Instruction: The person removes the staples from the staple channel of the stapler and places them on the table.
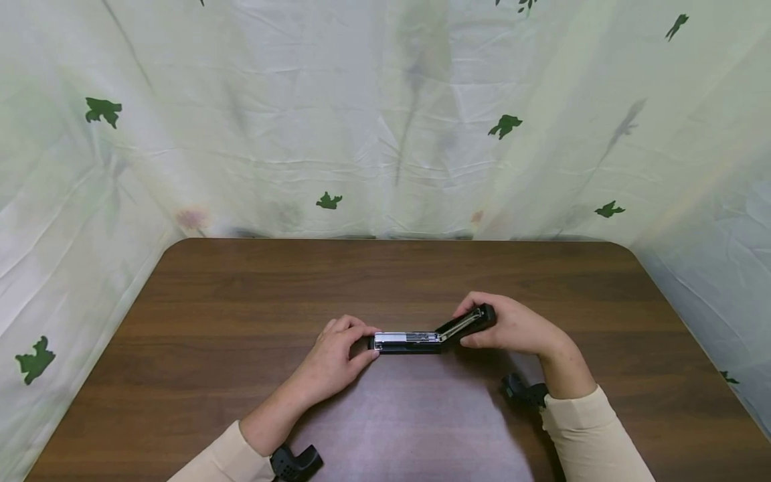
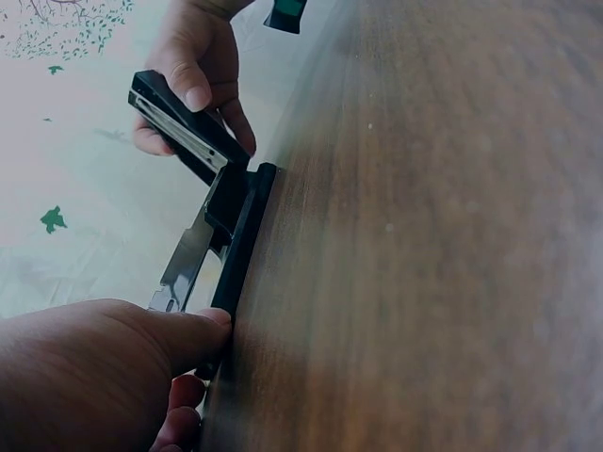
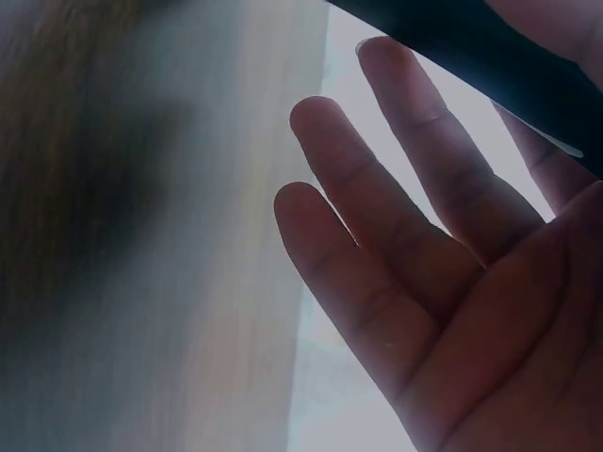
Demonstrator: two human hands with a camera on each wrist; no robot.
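Observation:
A black stapler [image 1: 408, 343] lies opened up on the table, its silver magazine facing up in the head view. Its top cover [image 1: 466, 324] is swung back to the right, with a metal strip along its inner side. My left hand [image 1: 334, 358] grips the base at the left end between thumb and fingers. With thumb and fingers on either side, my right hand [image 1: 512, 325] holds the raised cover. The left wrist view shows the magazine [image 2: 187, 264] standing apart from the black base [image 2: 245, 245]. In the right wrist view only a dark piece of the cover [image 3: 471, 47] shows.
The brown wooden table [image 1: 253, 281] has rounded far corners. Behind it and along both sides hangs a pale curtain [image 1: 271, 134] with green leaf shapes. Black wrist cameras [image 1: 295, 463] sit at both cuffs, close above the tabletop.

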